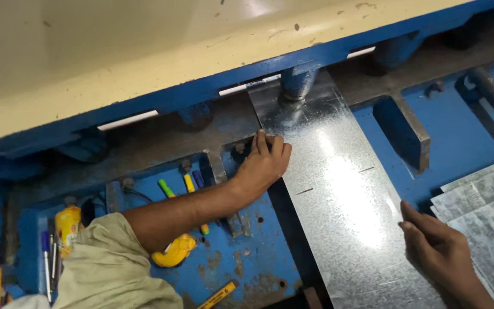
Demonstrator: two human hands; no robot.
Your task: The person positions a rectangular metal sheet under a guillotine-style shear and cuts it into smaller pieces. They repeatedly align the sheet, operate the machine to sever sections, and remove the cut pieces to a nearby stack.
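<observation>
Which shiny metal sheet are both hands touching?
The long galvanized sheet running under the blue machine. The left hand presses its left edge and the right hand rests on its right edge. The smaller stacked sheets at the right lie untouched.

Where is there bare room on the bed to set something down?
Bare blue bed lies right of the metal sheet, above the cut strips. Left of the sheet it is crowded: markers, yellow tape measure, left hand.
</observation>
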